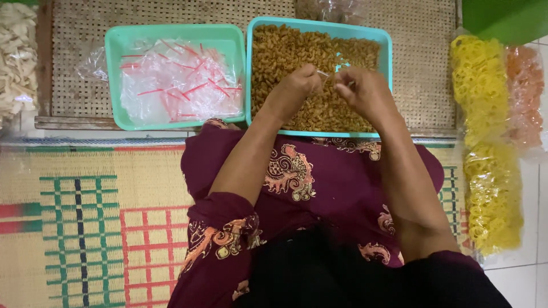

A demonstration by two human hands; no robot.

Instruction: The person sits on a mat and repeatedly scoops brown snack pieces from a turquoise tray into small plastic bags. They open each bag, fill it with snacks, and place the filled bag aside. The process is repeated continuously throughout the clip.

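A small clear plastic bag [331,74] is pinched between the two hands, stretched across the short gap between them above the middle of the teal rectangular plastic tray [386,43]. That tray is filled with brown, curly fried snacks [297,48]. The left hand [297,85] has its fingers curled closed on one edge of the bag; the right hand [362,88] grips the other edge with thumb and fingers. Just beside the tray, to the left, a lighter green plastic tray [114,74] holds a heap of empty clear bags with red strips [177,80]. Both trays rest on a woven cane surface [74,57]. Well apart on the right lie long clear bags of yellow ring crackers [485,148].
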